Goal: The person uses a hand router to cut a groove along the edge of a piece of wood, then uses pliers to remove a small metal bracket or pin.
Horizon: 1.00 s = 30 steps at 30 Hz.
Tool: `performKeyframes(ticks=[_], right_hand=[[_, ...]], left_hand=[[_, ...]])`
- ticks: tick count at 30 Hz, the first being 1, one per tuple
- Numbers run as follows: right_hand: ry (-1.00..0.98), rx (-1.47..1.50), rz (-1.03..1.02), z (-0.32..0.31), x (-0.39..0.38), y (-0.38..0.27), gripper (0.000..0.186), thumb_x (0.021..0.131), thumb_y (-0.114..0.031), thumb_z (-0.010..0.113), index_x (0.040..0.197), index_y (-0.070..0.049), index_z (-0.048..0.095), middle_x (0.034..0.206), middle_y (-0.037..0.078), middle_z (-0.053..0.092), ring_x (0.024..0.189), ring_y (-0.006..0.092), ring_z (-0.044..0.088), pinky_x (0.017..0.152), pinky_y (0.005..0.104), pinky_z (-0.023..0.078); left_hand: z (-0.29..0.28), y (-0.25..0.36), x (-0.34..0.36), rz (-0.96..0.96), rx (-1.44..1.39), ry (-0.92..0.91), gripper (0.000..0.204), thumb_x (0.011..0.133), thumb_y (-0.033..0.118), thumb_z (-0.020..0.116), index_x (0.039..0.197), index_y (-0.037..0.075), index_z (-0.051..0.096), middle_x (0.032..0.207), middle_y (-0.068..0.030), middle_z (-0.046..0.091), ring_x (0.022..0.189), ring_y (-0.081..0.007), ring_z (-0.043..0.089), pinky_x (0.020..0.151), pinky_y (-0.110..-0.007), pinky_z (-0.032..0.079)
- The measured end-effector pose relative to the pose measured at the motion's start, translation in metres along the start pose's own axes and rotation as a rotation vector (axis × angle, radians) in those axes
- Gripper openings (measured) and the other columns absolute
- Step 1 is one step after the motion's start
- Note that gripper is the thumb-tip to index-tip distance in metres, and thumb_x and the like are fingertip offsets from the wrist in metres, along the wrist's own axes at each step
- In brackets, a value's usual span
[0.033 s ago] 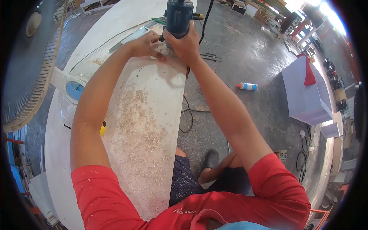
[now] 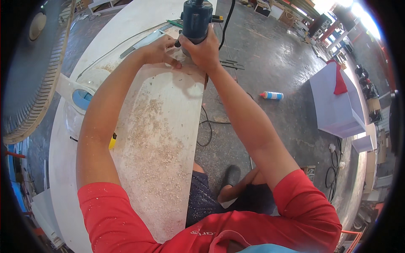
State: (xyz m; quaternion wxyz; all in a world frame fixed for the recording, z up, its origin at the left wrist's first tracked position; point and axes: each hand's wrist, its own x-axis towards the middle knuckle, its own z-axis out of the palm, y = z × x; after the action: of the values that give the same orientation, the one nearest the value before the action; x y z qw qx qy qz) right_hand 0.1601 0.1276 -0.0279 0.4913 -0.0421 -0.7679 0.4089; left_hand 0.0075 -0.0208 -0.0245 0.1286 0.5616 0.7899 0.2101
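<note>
From the head view, my right grip [image 2: 205, 48] is closed around the lower body of a dark power tool [image 2: 197, 24], thumb across the near side; the fingers behind it are hidden from me. The tool stands roughly upright at the far end of the dusty stretch of desk [image 2: 194, 99], by its right edge. My left grip [image 2: 159, 51] is just beside the tool's base, fingers bent and partly spread, and I cannot tell whether they pinch anything there.

I judge the tool fairly heavy for its size, stiff, with a smooth casing that could slip in a dusty palm. Low on the body, near the base, seems the steadiest place to hold it. The black cable [image 2: 228, 25] hangs to its right and may tug a little.

The desk is pale and flat, strewn with wood shavings [image 2: 154, 139] that make its surface slick, I would guess. A yellow tape measure [image 2: 113, 141] lies by my left forearm, and a large fan [image 2: 31, 80] stands at far left. On the grey floor [image 2: 270, 55] to the right lie a glue bottle [image 2: 272, 95] and, farther off, a pale box-like cabinet [image 2: 333, 103] with a red cloth [image 2: 340, 82] over its edge.
</note>
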Motion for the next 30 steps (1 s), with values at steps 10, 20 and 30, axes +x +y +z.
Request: performKeyframes(ticks=[10,20,30], right_hand=[[-0.029,0.060,0.007,-0.005,-0.014,-0.015,0.059,0.075,-0.032,0.089,0.116,0.000,0.061,0.099,0.018,0.076,0.089,0.0321,0.077,0.080,0.0420,0.060],[-0.007,0.038,-0.002,-0.005,-0.017,-0.018,0.058,0.076,-0.032,0.089,0.116,0.000,0.060,0.099,0.018,0.076,0.090,0.0325,0.077,0.080,0.0422,0.060],[-0.021,0.061,0.009,-0.004,-0.017,-0.017,0.058,0.076,-0.031,0.089,0.116,0.001,0.060,0.099,0.018,0.076,0.088,0.0325,0.077,0.079,0.0421,0.060]], left_hand=[[0.005,-0.001,-0.016,0.077,-0.001,0.017,0.099,0.066,0.058,0.095,0.146,0.012,0.059,0.144,-0.0149,0.048,0.142,-0.0333,0.042,0.118,-0.042,0.038],[0.002,0.007,-0.020,0.048,0.008,0.021,0.097,0.064,0.058,0.096,0.143,0.013,0.063,0.142,-0.0152,0.048,0.139,-0.0337,0.044,0.117,-0.042,0.039],[0.005,-0.002,-0.019,0.068,-0.022,0.032,0.100,0.065,0.058,0.096,0.146,0.010,0.060,0.143,-0.0150,0.048,0.139,-0.0334,0.044,0.117,-0.042,0.039]])
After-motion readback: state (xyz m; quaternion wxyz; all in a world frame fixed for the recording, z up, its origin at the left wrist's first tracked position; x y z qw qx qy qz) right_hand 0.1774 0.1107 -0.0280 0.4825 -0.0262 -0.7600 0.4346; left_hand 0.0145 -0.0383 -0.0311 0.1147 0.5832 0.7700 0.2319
